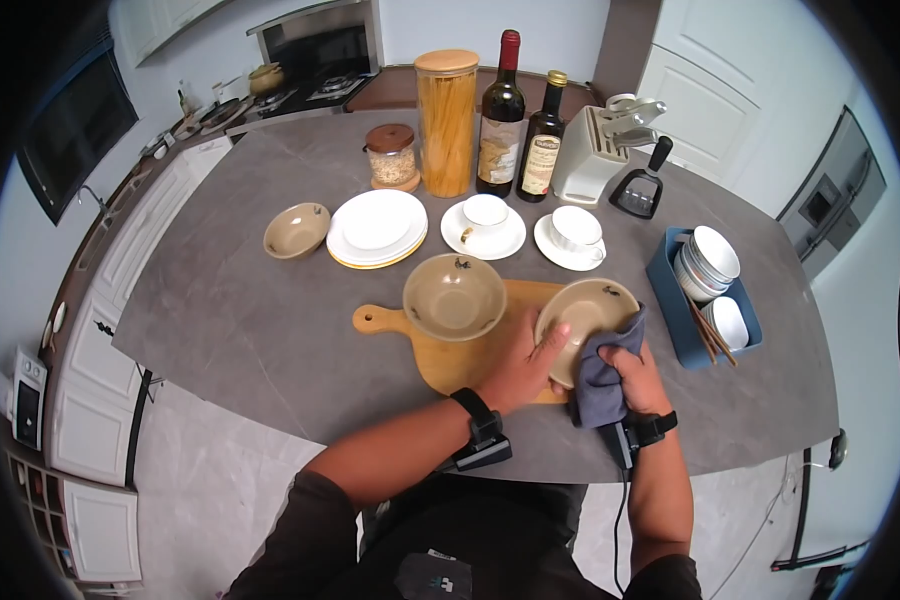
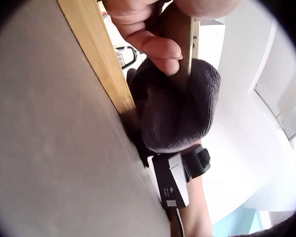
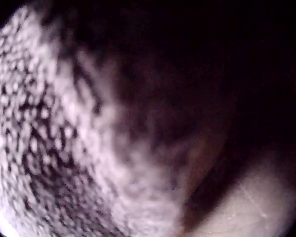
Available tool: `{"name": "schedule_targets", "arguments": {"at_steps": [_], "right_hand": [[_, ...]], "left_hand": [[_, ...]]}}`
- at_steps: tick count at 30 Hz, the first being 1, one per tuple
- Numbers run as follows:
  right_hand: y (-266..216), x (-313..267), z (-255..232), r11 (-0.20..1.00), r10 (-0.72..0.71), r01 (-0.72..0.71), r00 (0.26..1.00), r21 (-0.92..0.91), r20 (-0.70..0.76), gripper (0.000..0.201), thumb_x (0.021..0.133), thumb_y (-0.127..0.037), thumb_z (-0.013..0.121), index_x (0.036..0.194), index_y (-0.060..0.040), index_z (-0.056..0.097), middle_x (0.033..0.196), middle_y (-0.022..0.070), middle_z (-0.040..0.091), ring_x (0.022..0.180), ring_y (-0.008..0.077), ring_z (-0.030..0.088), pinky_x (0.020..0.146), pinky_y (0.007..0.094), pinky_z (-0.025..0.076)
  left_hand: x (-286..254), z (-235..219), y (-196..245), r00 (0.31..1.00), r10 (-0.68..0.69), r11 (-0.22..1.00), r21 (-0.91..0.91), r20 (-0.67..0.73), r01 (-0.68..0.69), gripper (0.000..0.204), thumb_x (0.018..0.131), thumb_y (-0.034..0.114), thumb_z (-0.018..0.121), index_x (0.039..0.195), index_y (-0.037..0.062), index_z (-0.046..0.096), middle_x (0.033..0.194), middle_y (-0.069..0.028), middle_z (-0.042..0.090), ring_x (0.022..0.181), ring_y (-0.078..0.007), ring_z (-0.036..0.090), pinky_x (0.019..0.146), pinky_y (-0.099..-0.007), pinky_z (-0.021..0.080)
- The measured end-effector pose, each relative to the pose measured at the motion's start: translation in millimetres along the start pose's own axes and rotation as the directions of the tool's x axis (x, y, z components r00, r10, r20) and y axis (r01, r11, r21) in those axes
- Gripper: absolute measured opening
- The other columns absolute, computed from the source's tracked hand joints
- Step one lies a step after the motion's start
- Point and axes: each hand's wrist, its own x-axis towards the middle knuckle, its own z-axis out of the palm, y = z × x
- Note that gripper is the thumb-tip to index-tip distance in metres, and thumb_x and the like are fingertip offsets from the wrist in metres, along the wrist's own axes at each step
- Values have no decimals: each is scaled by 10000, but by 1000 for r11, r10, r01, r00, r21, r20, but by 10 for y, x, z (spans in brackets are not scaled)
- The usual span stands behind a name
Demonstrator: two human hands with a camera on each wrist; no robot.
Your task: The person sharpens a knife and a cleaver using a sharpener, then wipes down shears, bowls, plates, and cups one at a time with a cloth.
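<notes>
A tan bowl [image 1: 573, 330] is tilted over the right part of a wooden cutting board [image 1: 432, 362]. My left hand [image 1: 518, 362] grips its left side, thumb inside the rim and fingers beneath, as the left wrist view also shows. With my right hand [image 1: 638, 382] I hold a dark grey cloth [image 1: 600, 385] folded over the bowl's right rim, the thumb pressing it there. The cloth [image 2: 177, 113] wraps the rim in the left wrist view and fills most of the blurred right wrist view. Another tan bowl [image 1: 454, 298] stands on the board, left of my hands.
A third tan bowl [image 1: 297, 232], stacked white plates [image 1: 410, 243] and two cups on saucers [image 1: 485, 212] stand behind the board. Farther back are jars, bottles [image 1: 501, 120] and a knife block [image 1: 588, 155]. At right sits a blue bin [image 1: 685, 335] with bowls and chopsticks.
</notes>
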Motion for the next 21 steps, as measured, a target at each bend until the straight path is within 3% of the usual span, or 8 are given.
{"name": "schedule_targets", "arguments": {"at_steps": [2,5,7,11,14,16,18,21], "right_hand": [[-7,-1,-13,1000,-8,8,1000,13,-16,487,881,-54,630,1364,-7,585,1211,70,690,1074,192,668,973,335,535],[13,7,-37,1000,-27,27,999,-8,-22,490,878,-52,633,1364,-6,584,1210,72,689,1074,190,666,972,334,535],[14,17,-47,998,-40,40,999,-43,-11,490,876,-52,635,1362,-6,584,1206,73,689,1074,189,665,969,335,535],[9,47,-57,995,-6,12,998,-102,59,494,871,-54,644,1360,-8,585,1194,66,686,1070,188,660,966,335,530],[-65,-14,72,999,-22,23,999,-46,25,412,885,-72,652,1288,4,619,1130,49,691,1019,165,659,924,319,532],[-71,-43,102,999,-43,43,999,16,-10,335,901,-91,657,1219,16,651,1070,34,697,968,142,660,883,304,536],[-22,-30,73,990,-121,119,992,-78,-26,313,930,-134,693,1207,9,666,1075,34,706,973,142,669,890,300,536],[-32,-64,14,992,-63,71,995,-103,79,333,942,-160,753,1222,3,676,1110,28,719,984,127,675,898,294,535]], "left_hand": [[23,76,-82,994,103,995,-4,-40,-104,469,1100,416,562,1338,19,491,1077,-76,647,863,-127,687,560,-271,561],[55,77,-88,971,237,971,-12,-24,-237,528,1085,471,564,1256,-15,450,978,-122,641,669,-155,694,502,-279,565],[83,-90,19,992,-111,993,-42,59,114,495,1100,424,558,1342,-4,498,1083,-95,645,905,-141,695,600,-283,603],[75,-158,134,977,-205,979,-8,58,205,501,1100,427,558,1337,-11,505,1078,-106,647,880,-140,697,575,-277,607],[43,-46,64,993,-117,993,-23,21,117,481,1105,414,555,1330,-9,515,1103,-102,642,965,-146,679,713,-299,608],[76,10,-115,990,117,991,82,-84,-110,450,1113,371,552,1355,-7,512,1171,-103,637,1089,-152,632,910,-320,549],[96,40,-184,980,176,982,89,-89,-168,439,1116,348,551,1374,-5,507,1207,-100,633,1129,-151,607,965,-324,509],[108,84,-186,958,258,966,51,-128,-254,430,1116,312,550,1395,-10,491,1218,-108,633,1155,-168,592,1020,-336,470]]}}
